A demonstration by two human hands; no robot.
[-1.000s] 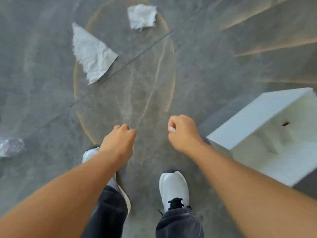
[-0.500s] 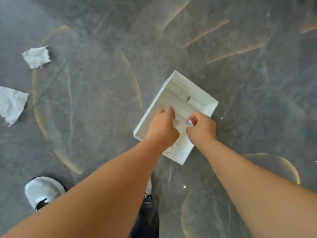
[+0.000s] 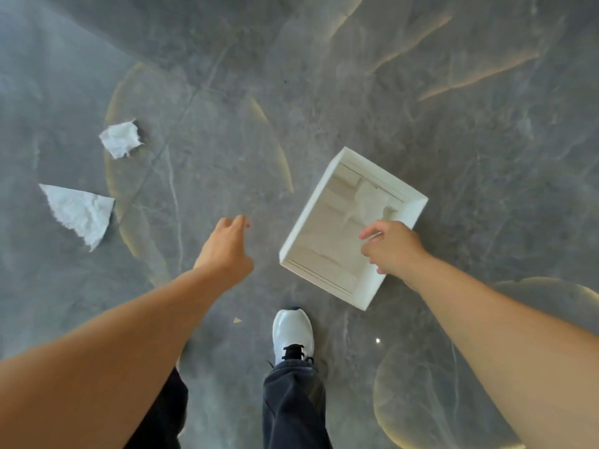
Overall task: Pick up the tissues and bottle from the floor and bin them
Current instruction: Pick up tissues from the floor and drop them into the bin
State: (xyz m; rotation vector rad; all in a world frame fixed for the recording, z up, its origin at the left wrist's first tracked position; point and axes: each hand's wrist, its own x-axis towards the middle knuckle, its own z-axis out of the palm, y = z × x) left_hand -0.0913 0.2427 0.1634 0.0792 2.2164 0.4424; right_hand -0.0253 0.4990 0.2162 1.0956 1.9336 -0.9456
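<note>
Flat tissue (image 3: 79, 212): seen lying at the far left on the floor (image 3: 421, 92), a torn triangular sheet spread nearly flat; judged very light, soft and easily torn, best pinched at a raised crease or gathered from its middle.
Crumpled tissue (image 3: 120, 138): seen just beyond the flat one, apart from it, bunched into a small wad; judged light and springy, and it can be taken whole from above.
Left hand (image 3: 227, 246): held above bare floor between the tissues and the bin, nothing in it; the fingers (image 3: 238, 222) are loosely extended toward the tissues.
Shoe (image 3: 292, 332): a white shoe is planted near the bottom centre, just short of the bin's near corner.
Bin (image 3: 324, 196): a white rectangular box is seen open-topped right of centre, with pale tissue visible inside near its far wall.
Right hand (image 3: 393, 249): held over the bin's near right edge, the fingers slackly spread; a pale sliver shows by the index fingertip, and whether it is held cannot be told.
Bottle: not in view.
Obstacles: none are seen between the left hand and the tissues; only the marbled, glossy floor lies there, judged smooth enough for a flat sheet to slide when pinched.
</note>
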